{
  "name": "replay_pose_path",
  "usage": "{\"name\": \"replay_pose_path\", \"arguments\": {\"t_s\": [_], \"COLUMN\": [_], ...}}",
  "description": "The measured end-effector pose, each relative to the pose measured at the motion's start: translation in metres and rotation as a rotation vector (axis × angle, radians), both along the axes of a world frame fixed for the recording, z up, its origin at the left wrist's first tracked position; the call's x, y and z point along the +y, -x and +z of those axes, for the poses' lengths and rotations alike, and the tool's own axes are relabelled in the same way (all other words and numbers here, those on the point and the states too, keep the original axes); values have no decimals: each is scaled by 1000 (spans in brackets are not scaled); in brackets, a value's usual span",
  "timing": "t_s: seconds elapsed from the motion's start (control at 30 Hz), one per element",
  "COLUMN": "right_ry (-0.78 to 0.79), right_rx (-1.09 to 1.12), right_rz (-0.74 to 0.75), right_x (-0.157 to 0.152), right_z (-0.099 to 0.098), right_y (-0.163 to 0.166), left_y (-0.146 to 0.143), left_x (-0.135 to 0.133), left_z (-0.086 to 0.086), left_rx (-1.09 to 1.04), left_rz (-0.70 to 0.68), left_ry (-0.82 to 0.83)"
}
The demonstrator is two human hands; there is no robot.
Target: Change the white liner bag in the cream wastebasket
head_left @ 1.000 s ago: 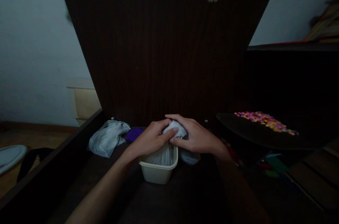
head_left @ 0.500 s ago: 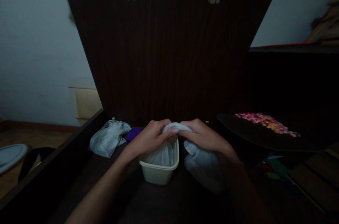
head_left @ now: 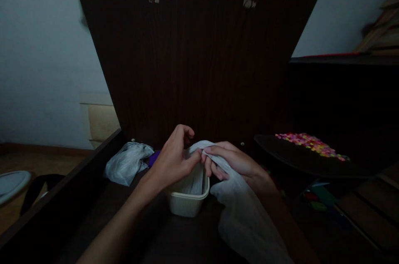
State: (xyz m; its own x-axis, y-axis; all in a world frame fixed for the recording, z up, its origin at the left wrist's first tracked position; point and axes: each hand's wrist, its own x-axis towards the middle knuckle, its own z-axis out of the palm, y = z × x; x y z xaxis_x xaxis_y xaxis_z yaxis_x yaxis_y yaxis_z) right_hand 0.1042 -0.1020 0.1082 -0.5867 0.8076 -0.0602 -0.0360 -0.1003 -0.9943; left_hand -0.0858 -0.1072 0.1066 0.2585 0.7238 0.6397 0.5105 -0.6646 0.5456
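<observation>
The right hand (head_left: 235, 158) pinches a long, thin, translucent white plastic bag (head_left: 246, 210) between thumb and fingers, above and beside a cream rectangular plastic basket (head_left: 187, 207). The left hand (head_left: 174, 158) is half open, its thumb at the bag (whether its hidden fingers have hold, I cannot tell). The bag seems only partly bunched: a long length hangs loose. Creased whitish plastic (head_left: 192, 186) already sits inside the basket.
</observation>
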Motion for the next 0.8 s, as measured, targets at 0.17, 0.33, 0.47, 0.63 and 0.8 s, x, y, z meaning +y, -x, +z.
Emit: {"name": "replay_pose_path", "arguments": {"t_s": [0.17,0.33,0.47,0.63,0.8], "right_ry": [98,131,169,192,67], "right_rx": [113,178,274,325,243], "right_rz": [-112,-396,-219,-201,-150], "right_x": [-12,-18,-26,-36,-35], "right_z": [-9,-14,-8,-2,0], "right_y": [8,13,19,24,23], "left_y": [-10,-25,-35,-39,-40], "left_x": [-34,-58,-67,-69,-69], "left_z": [12,6,-5,-19,-23], "left_rx": [173,374,442,478,510], "left_rz": [67,89,88,85,101], "left_ry": [53,111,90,95,120]}}
